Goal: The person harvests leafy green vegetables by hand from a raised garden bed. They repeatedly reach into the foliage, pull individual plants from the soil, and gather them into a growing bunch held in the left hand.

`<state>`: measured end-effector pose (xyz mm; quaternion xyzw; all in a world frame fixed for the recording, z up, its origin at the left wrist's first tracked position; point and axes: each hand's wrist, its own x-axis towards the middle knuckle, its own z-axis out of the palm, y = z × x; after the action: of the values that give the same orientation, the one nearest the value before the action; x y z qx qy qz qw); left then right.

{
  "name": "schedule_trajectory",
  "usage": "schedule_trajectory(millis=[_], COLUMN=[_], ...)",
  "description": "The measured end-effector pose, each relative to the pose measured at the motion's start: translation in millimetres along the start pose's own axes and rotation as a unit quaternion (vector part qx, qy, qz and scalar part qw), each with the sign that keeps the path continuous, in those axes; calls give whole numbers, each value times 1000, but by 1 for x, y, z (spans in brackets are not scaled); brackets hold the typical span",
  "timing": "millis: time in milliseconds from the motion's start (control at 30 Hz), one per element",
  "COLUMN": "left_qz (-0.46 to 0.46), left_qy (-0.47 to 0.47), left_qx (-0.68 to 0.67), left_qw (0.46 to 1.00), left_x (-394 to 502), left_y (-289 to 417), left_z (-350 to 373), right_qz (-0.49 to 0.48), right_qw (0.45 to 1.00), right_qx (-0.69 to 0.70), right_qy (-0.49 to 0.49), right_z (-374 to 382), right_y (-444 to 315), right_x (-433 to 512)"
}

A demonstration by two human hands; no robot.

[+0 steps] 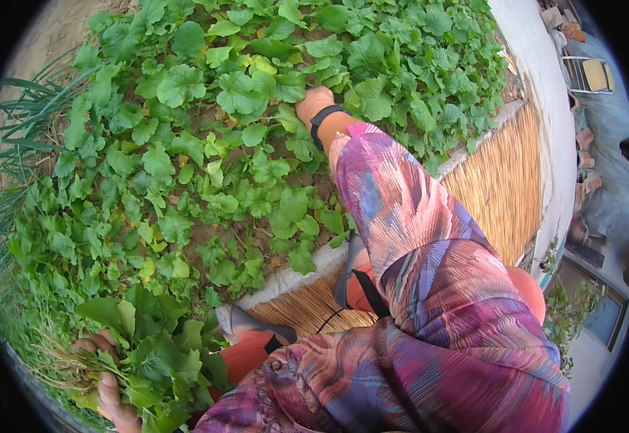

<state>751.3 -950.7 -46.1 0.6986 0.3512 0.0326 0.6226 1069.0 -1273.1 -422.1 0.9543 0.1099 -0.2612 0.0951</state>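
My left hand [111, 398] grips a bunch of pulled leafy greens [157, 354] at lower left. Thin pale roots [63, 362] stick out from the bunch on its left side, and the broad leaves spread to the right. Farther forward, my right hand [314, 103] reaches down among the growing leafy greens [371, 100], with a dark band [322, 122] around the wrist. Leaves cover its fingertips, so whether it holds a stem cannot be seen. Some leaves near it are yellow [260, 65], and brown soil [201, 238] shows between the plants.
My feet, in grey shoes [260, 322], stand by a concrete bed edge [303, 276] on a mat of straw-coloured stalks [314, 306]. Long-leaved green plants [28, 124] grow at the left. A white wall [541, 97] runs along the right, with a chair [590, 74] beyond it.
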Motion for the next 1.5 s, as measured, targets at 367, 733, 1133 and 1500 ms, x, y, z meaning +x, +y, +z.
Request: schedule_trajectory(millis=[367, 733, 1133, 1500], left_qz=[-11, -25, -9, -36], left_qy=[7, -19, -30, -53], left_qx=[-24, -62, -51, -70], left_qw=[1000, 998, 998, 996], left_x=[-5, -2, 10, 13], left_y=[-1, -7, -14, -25], left_z=[4, -11, -8, -28], right_qz=[-220, -176, -190, -269], right_qw=[972, 924, 968, 925], right_qx=[-69, 317, -16, 29], right_qy=[-48, -120, -162, -268], right_z=[-29, -184, -130, -30], right_y=[22, 101, 143, 108], right_x=[-20, -94, -213, -232])
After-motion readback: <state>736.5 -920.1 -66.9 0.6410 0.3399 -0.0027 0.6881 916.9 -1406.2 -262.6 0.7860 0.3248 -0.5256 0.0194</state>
